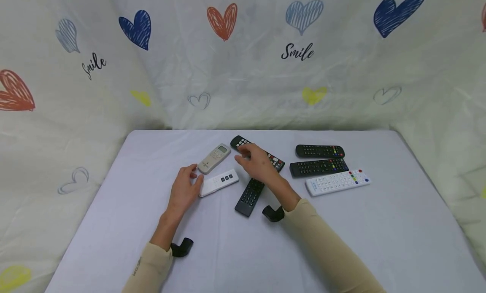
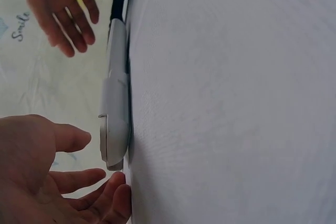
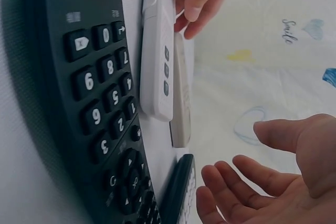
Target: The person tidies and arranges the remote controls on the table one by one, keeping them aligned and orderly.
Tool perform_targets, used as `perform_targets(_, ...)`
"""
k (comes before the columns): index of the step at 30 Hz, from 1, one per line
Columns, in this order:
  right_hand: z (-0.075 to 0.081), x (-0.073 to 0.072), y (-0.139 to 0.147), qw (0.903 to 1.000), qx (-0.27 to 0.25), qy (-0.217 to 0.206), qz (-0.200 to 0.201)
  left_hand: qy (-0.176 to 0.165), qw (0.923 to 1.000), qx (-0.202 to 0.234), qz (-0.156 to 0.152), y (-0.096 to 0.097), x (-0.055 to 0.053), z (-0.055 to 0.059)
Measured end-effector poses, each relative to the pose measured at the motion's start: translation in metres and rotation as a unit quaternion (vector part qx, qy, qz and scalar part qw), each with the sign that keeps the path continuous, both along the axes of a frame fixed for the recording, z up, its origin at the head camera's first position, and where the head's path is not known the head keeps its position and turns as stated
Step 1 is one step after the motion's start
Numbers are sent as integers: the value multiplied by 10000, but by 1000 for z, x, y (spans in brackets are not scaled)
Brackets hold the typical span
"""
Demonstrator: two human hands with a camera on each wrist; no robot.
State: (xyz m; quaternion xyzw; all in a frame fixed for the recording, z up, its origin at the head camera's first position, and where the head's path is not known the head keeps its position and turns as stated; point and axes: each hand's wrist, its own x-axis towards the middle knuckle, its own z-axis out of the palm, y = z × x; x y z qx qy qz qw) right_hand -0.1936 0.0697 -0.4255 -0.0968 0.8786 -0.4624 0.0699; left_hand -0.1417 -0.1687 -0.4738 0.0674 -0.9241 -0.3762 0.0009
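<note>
Hands (image 1: pixel 183 189) (image 1: pixel 259 163) flank the three-button white remote (image 1: pixel 217 184), contact unclear.

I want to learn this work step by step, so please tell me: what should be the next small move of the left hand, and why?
Probably the left hand should pinch the white three-button remote: the hand holds nothing, and the left wrist view shows it open, close to that remote's end.
</note>
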Motion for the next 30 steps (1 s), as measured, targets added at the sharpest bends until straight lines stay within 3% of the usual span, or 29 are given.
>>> perform_targets(30, -6, -24, -17, 9977, 434, -488, 157, 76, 9999, -50, -63, 3, -8, -5)
